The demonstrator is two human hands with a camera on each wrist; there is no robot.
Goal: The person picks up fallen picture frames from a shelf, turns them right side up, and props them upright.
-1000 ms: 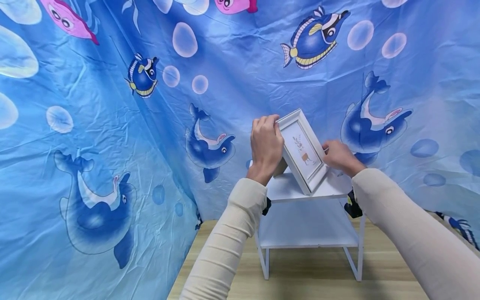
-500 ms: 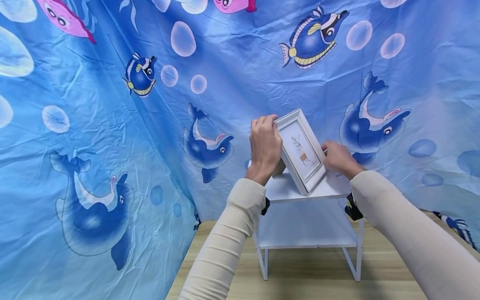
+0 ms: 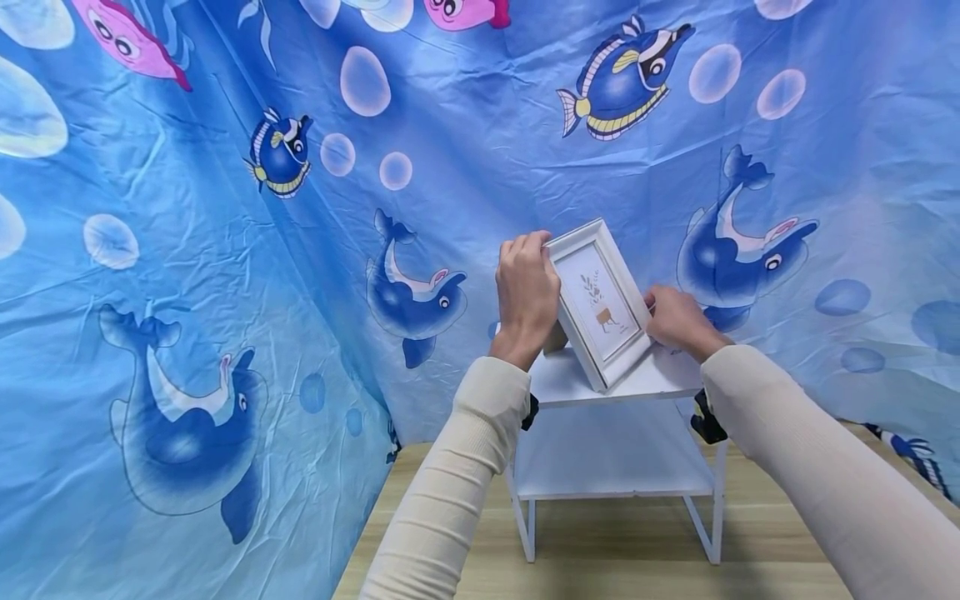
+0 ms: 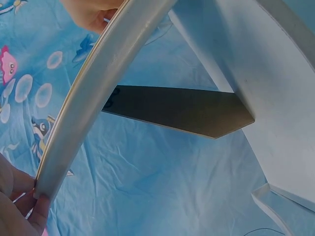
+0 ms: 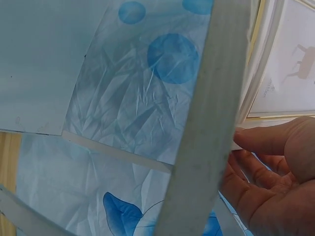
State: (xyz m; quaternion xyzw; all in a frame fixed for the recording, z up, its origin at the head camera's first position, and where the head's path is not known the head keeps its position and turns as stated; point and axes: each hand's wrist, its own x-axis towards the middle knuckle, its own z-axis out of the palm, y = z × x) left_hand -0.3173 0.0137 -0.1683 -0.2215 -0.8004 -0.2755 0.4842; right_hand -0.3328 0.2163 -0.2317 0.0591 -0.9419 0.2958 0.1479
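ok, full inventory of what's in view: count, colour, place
picture frame: 1, white with a plant print, tilted on the top shelf, held from both sides
frame stand: 1, dark, behind the frame, seen in the left wrist view
shelf unit: 1, white, two tiers, on the wooden floor
backdrop cloth: 1, blue with dolphins, fish and bubbles, hung behind and to the left
floor: 1, light wood, under the shelf unit
sleeves: 2, cream, on both forearms
left hand: 1, grips the frame's upper left edge
right hand: 1, fingers on the frame's lower right edge
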